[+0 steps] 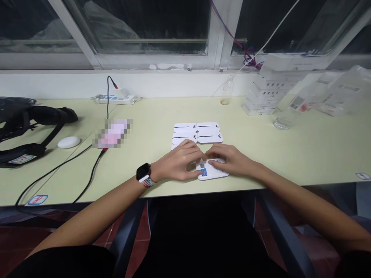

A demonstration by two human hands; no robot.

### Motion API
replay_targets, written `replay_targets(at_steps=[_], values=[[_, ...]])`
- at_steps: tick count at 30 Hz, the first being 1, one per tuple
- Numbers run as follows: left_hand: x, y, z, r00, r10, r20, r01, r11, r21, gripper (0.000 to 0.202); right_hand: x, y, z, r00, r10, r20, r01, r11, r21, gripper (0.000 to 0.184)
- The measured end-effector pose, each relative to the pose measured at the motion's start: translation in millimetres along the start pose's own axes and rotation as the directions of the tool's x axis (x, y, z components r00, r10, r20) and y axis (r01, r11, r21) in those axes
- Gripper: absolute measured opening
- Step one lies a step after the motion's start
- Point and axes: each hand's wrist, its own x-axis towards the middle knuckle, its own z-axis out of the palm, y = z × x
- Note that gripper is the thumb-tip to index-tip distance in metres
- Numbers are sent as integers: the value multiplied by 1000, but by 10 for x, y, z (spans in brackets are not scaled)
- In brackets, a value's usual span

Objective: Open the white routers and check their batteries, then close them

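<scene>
My left hand (179,162) and my right hand (228,159) meet over a small white flat box (213,173) near the table's front edge. Both hands have their fingers curled and pressed on the box, which shows a blue and grey label at its near left corner. A black watch with a beaded band sits on my left wrist. Just beyond the hands lie several more white flat boxes (198,132) in a neat block, each with a black line on top.
A pale green table (319,154) runs under a window. At left lie a black strap bundle (26,123), a white oval object (68,142), black cables and a power strip (116,99). At right stand stacked white boxes (265,94), clear bags and a glass (282,121).
</scene>
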Motion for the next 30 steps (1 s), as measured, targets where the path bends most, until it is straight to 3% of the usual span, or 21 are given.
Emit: replay_targets(at_steps=[4,8,11,15,19,23,30], values=[[-151,103,-67,999,-49,10,48,998,34,25,-134,-9,-185,995,-100,8,100,995,14,22],[-247,217,-77,997,-76,-9,76,992,99,39,-357,-50,-285,994,-91,63,89,996,31,24],[-283,309,-71,992,-125,1,123,978,171,45,-487,-121,-232,997,-56,49,55,998,14,30],[-352,418,-67,984,-177,-2,173,959,226,38,-555,-208,-72,996,-77,-35,78,997,20,30],[-462,473,1,971,-236,-25,237,961,142,32,-591,-209,53,984,-145,-100,143,989,-33,33],[-559,452,102,944,-320,-73,317,947,-60,35,-625,-194,77,966,-227,-123,216,972,-96,32],[-590,409,117,951,-304,-52,296,947,-124,36,-617,-283,11,966,-247,-71,231,955,-184,24]])
